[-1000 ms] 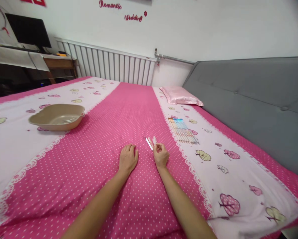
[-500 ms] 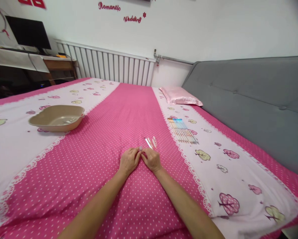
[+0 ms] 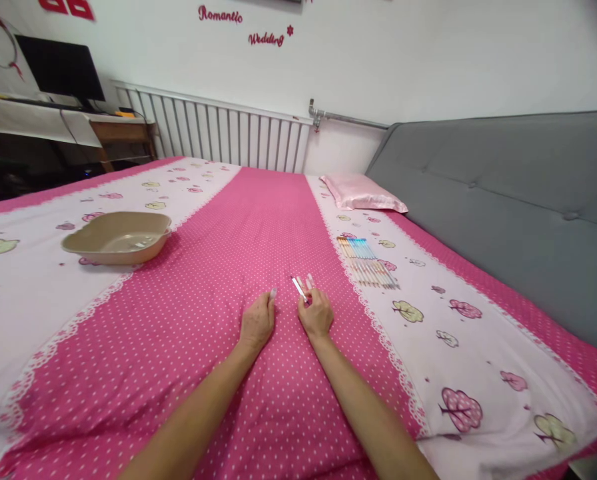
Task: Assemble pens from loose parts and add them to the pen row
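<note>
We've got red lettering reading "Romantic" high on the far white wall, "Wedding" just right and below it, and nothing else we can read.

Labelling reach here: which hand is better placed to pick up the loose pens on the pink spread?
Right, probably. The right hand touches the loose pens with its fingertips; the left hand lies apart from them and holds a small pale piece at its fingertips.
</note>
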The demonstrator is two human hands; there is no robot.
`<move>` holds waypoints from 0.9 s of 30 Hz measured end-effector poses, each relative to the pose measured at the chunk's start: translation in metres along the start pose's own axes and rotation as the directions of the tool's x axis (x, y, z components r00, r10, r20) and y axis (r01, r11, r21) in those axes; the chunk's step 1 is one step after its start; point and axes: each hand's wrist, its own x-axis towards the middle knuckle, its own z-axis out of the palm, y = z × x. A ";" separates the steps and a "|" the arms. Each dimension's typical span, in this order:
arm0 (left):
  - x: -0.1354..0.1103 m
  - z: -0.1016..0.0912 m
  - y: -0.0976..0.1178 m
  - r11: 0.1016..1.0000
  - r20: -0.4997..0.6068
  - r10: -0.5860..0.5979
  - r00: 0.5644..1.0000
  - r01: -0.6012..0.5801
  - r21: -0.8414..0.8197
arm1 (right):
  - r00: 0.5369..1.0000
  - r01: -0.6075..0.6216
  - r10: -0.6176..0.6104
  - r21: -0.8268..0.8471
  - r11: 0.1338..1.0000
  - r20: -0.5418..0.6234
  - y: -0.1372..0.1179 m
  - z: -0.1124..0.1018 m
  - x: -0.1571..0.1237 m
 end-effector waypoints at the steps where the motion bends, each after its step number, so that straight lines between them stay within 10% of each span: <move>1: 0.000 0.000 0.000 1.000 -0.004 -0.013 1.000 0.013 0.003 | 1.000 -0.019 0.019 -0.018 1.000 0.018 0.001 0.001 0.000; 21: 0.001 0.005 -0.004 0.996 -0.058 -0.083 0.995 0.081 -0.043 | 0.986 -0.129 0.134 -0.061 0.990 0.102 0.003 0.002 -0.002; 27: 0.001 0.006 -0.005 0.994 -0.096 -0.101 0.990 0.096 -0.060 | 0.966 -0.256 0.229 0.511 0.820 0.117 0.016 0.005 0.005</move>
